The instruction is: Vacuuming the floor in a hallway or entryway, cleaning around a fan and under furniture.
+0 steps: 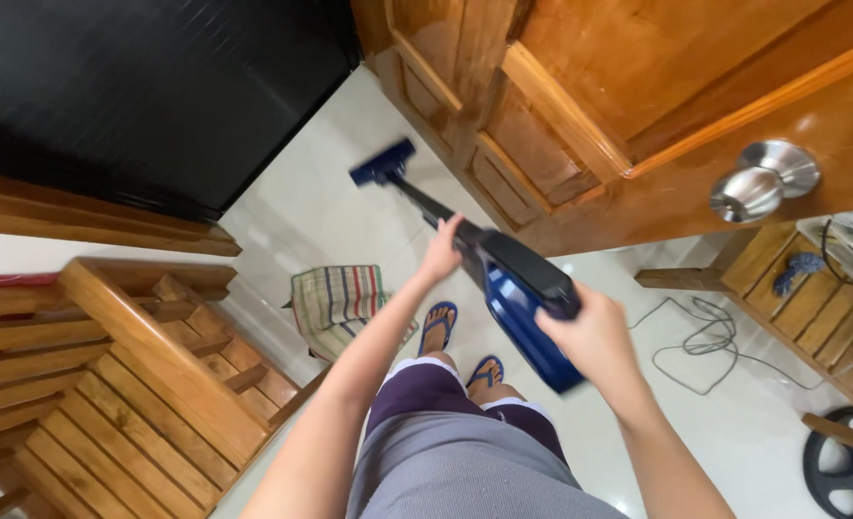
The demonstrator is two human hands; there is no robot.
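I hold a blue and black stick vacuum (520,288) with both hands. My right hand (590,336) grips its handle at the rear of the body. My left hand (443,252) is closed around the black tube just ahead of the body. The blue floor head (382,161) rests on the white tiled floor (321,211) far in front of me, close to the base of a wooden door (542,125). My feet in blue flip-flops (438,325) stand below the vacuum.
A striped floor mat (335,300) lies left of my feet. Wooden stairs with a railing (148,375) fill the lower left. A metal door knob (765,179) sticks out at right. A loose cable (705,341) lies on the tiles by a wooden shelf (801,298).
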